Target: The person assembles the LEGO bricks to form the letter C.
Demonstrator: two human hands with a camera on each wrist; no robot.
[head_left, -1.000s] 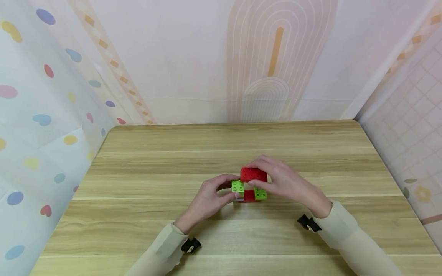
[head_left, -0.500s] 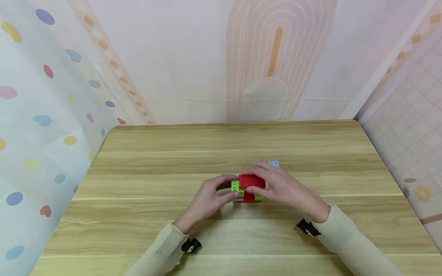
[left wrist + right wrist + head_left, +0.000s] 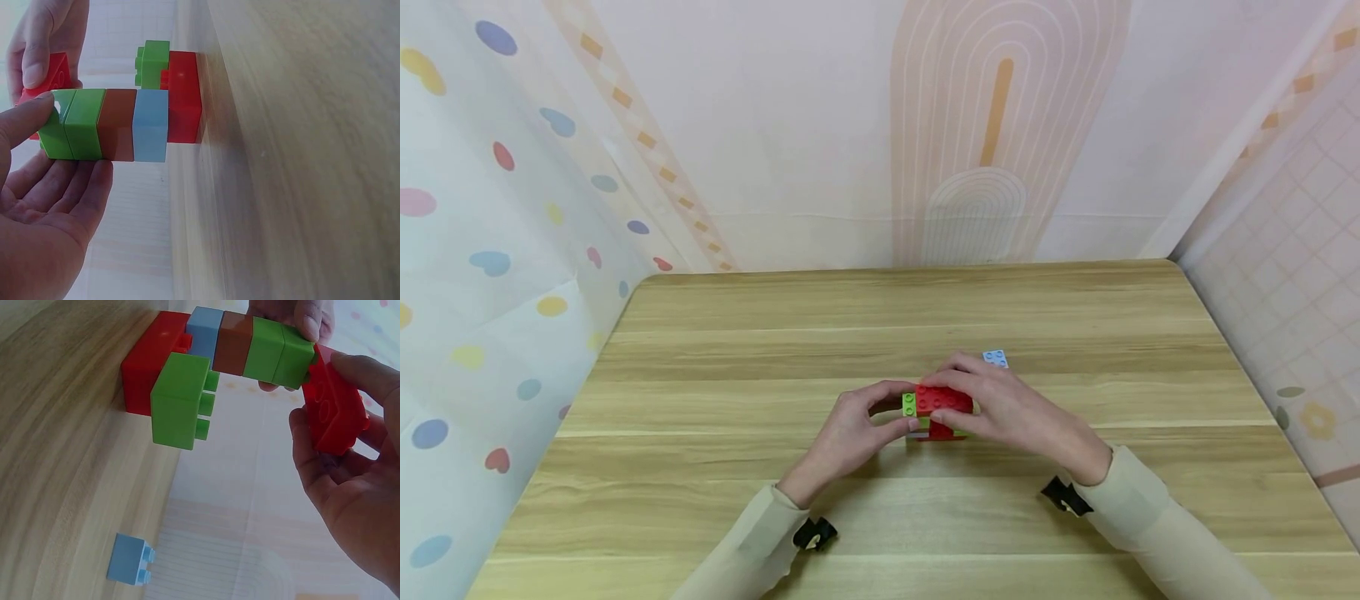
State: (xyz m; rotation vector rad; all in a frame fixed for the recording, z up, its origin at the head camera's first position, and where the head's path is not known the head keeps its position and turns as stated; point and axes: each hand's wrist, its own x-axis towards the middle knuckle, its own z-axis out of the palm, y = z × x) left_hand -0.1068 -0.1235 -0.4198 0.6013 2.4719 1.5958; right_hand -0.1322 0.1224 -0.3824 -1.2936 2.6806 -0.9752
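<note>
A red toy building brick (image 3: 185,100) lies on the table as a base. From one end rises a column: a light blue brick (image 3: 151,125), a brown brick (image 3: 117,125) and two green bricks (image 3: 85,125). At the base's other end sits a lower green brick (image 3: 181,403). My left hand (image 3: 853,429) pinches the column's upper green bricks between thumb and fingers. In my right hand (image 3: 1007,404) is another red brick (image 3: 337,403), gripped by thumb and fingers. It lies over part of the column's top, slightly tilted, its hollow underside partly visible in the right wrist view.
A loose light blue brick (image 3: 995,357) stands on the wooden table (image 3: 737,350), just beyond my right hand. Patterned cloth (image 3: 790,133) hangs behind the table and at both sides.
My right hand has brought the red brick down and slightly left onto the column's top. The loose light blue brick has come into sight behind it. My left hand has stayed in place.
</note>
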